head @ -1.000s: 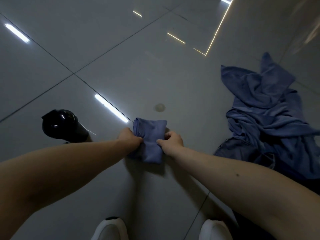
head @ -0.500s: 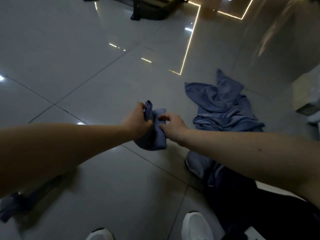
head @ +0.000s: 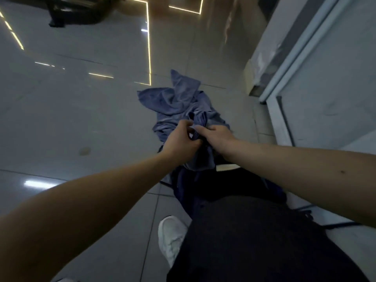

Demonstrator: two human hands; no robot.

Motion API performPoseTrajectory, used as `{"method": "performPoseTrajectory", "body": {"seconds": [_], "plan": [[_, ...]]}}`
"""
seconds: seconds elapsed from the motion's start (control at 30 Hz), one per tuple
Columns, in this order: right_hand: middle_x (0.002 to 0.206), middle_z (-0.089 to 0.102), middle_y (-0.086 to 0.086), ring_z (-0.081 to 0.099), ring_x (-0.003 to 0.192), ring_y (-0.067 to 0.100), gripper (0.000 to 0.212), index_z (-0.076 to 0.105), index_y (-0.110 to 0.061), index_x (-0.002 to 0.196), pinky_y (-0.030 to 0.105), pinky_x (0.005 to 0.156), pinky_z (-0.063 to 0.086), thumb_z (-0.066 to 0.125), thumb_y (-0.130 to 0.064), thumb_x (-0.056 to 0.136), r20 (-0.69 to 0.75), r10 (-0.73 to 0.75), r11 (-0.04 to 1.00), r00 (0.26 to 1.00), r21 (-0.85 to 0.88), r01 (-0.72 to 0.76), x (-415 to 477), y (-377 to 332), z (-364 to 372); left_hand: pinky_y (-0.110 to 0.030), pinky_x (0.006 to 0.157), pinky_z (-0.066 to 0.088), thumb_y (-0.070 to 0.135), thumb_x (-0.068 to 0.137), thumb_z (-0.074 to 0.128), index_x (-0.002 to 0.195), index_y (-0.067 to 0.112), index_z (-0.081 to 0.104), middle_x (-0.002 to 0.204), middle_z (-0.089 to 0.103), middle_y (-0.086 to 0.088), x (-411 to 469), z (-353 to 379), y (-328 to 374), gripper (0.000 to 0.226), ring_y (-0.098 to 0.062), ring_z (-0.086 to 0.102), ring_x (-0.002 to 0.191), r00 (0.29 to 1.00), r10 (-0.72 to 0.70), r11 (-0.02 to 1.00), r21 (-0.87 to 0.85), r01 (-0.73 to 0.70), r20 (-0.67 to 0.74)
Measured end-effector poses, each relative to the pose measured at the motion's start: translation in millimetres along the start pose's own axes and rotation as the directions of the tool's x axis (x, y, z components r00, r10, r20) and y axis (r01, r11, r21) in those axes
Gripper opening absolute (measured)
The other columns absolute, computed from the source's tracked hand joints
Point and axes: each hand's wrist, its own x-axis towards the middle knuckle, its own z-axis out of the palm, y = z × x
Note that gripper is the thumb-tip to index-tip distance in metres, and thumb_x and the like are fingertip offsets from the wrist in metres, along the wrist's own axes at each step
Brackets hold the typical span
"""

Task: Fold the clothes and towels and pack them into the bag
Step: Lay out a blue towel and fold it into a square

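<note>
Head view: the left hand (head: 179, 139) and the right hand (head: 215, 135) each curl their fingers round a folded blue towel (head: 201, 161), held above a loose heap of blue cloth (head: 175, 102) on the grey floor (head: 81, 119). A white shoe (head: 171, 237) shows below.

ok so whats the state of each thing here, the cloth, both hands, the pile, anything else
folded blue cloth: folded small, held between both hands, lower end hanging
left hand: fingers curled round the cloth
right hand: gripping the cloth's other side
blue pile: unfolded, crumpled on the floor
dark fabric: lying below the hands; bag or garment, cannot tell
</note>
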Motion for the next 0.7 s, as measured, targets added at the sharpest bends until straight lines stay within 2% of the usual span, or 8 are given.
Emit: {"method": "performPoseTrajectory", "body": {"seconds": [0.1,0.17,0.23,0.33,0.5,0.6,0.67,0.7], "plan": [[0.092,0.071,0.016,0.069,0.085,0.03,0.044,0.07,-0.005,0.09,0.047,0.08,0.059,0.074,-0.049,0.084,-0.042,0.078,0.997,0.996,-0.001,-0.078,-11.6,37.8,-28.8,-0.039,0.089,0.055,0.033,0.087,0.073,0.14,0.016,0.039,0.129,0.058,0.002,-3.9,43.8,9.0,0.066,-0.014,0.062,0.101,0.988,-0.001,0.998,-0.064,0.011,0.156],[0.092,0.072,0.012,0.069,0.085,0.028,0.039,0.071,-0.007,0.097,0.044,0.079,0.059,0.078,-0.043,0.082,-0.093,0.096,0.993,0.991,-0.055,-0.101,-18.7,60.3,-41.2,-0.039,0.093,0.055,0.029,0.087,0.074,0.142,0.015,0.038,0.135,0.055,0.001,-8.5,64.2,9.7,0.067,-0.014,0.061,0.107,0.965,-0.002,0.991,-0.129,0.038,0.264],[0.091,0.072,0.009,0.069,0.085,0.026,0.029,0.072,-0.009,0.096,0.042,0.078,0.058,0.079,-0.033,0.081,-0.116,0.089,0.988,0.989,-0.119,-0.103,-22.3,80.5,-49.0,-0.037,0.095,0.054,0.021,0.09,0.07,0.142,0.015,0.039,0.139,0.053,0.0,-13.4,78.2,5.3,0.061,-0.013,0.059,0.114,0.938,-0.007,0.979,-0.191,0.078,0.348],[0.089,0.072,0.005,0.068,0.083,0.023,0.019,0.071,-0.012,0.091,0.039,0.078,0.057,0.077,-0.027,0.082,-0.102,0.077,0.976,0.992,-0.195,-0.096,-26.9,102.3,-51.9,-0.033,0.088,0.055,0.004,0.092,0.06,0.14,0.015,0.042,0.141,0.052,-0.001,-20.2,88.2,-8.1,0.053,-0.014,0.058,0.117,0.899,-0.009,0.972,-0.209,0.112,0.437],[0.086,0.069,-0.001,0.066,0.079,0.016,0.027,0.067,-0.019,0.091,0.032,0.066,0.052,0.08,-0.04,0.079,-0.079,0.124,0.973,0.989,-0.188,-0.137,-28.1,124.7,-37.7,-0.028,0.078,0.057,-0.017,0.089,0.043,0.139,0.007,0.043,0.136,0.054,-0.004,-21.8,98.5,-32.0,0.056,-0.002,0.06,0.102,0.854,-0.035,0.94,-0.273,0.204,0.519],[0.083,0.066,-0.004,0.063,0.076,0.014,0.027,0.06,-0.025,0.085,0.028,0.06,0.045,0.082,-0.038,0.077,-0.114,0.134,0.96,0.984,-0.232,-0.157,-30.2,133.4,-31.1,-0.029,0.074,0.06,-0.021,0.086,0.038,0.135,0.003,0.045,0.135,0.056,-0.007,-19.8,104.8,-40.9,0.055,-0.015,0.064,0.107,0.833,-0.069,0.895,-0.336,0.295,0.548],[0.082,0.067,-0.004,0.063,0.073,0.013,0.022,0.059,-0.026,0.08,0.026,0.057,0.043,0.08,-0.034,0.078,-0.145,0.126,0.957,0.981,-0.243,-0.159,-33.6,137.8,-27.7,-0.03,0.075,0.06,-0.019,0.087,0.038,0.131,0.004,0.048,0.131,0.06,-0.007,-19.8,109.0,-51.5,0.051,-0.02,0.067,0.104,0.835,-0.066,0.916,-0.3,0.268,0.545],[0.082,0.067,-0.004,0.063,0.072,0.012,0.019,0.061,-0.025,0.08,0.026,0.057,0.045,0.078,-0.033,0.079,-0.157,0.115,0.957,0.981,-0.245,-0.152,-35.6,139.8,-25.8,-0.031,0.079,0.059,-0.016,0.087,0.04,0.128,0.007,0.051,0.127,0.063,-0.006,-20.1,110.1,-58.3,0.048,-0.02,0.068,0.102,0.845,-0.048,0.947,-0.245,0.208,0.532]]}}
